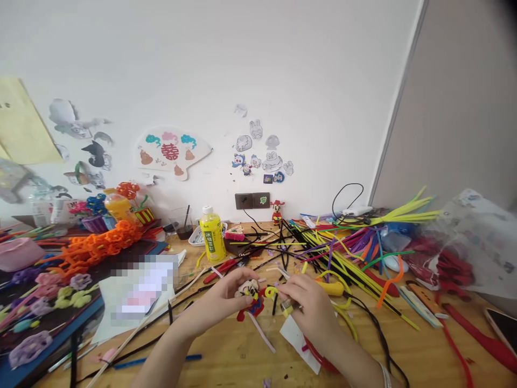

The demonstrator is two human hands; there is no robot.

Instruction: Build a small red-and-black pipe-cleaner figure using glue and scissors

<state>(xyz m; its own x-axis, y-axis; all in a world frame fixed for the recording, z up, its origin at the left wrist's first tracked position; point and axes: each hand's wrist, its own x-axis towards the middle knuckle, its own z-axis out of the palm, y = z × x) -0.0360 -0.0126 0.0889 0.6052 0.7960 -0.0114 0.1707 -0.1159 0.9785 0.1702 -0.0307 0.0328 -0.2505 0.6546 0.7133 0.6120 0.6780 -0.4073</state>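
Our 2 hands meet over the wooden table, with a small pipe-cleaner doll between them. Our left hand is closed around the doll's pale head and upper body, fingers curled over it. The doll's red and blue body hangs below the grip. Our right hand is also closed, its fingertips pinching at a yellow pipe-cleaner loop that sits right beside the doll. A small yellow-and-grey piece shows at those fingers, too small to identify.

Just under our right hand lies a white paper strip, with a red loop beneath the wrist, and a white bracelet circles that wrist. Beyond our right hand, a heap of yellow, black, purple and orange pipe cleaners spreads across the table, with a yellow-handled tool near its edge. Past our left fingers sit a red-handled tool and a yellow drink bottle. To the left of our left hand is a pixelated white sheet, and farther left a blue-edged board holds pipe-cleaner flowers and an orange pipe-cleaner chain. Well to the right of our right hand, a clear plastic bag holds red pipe cleaners.
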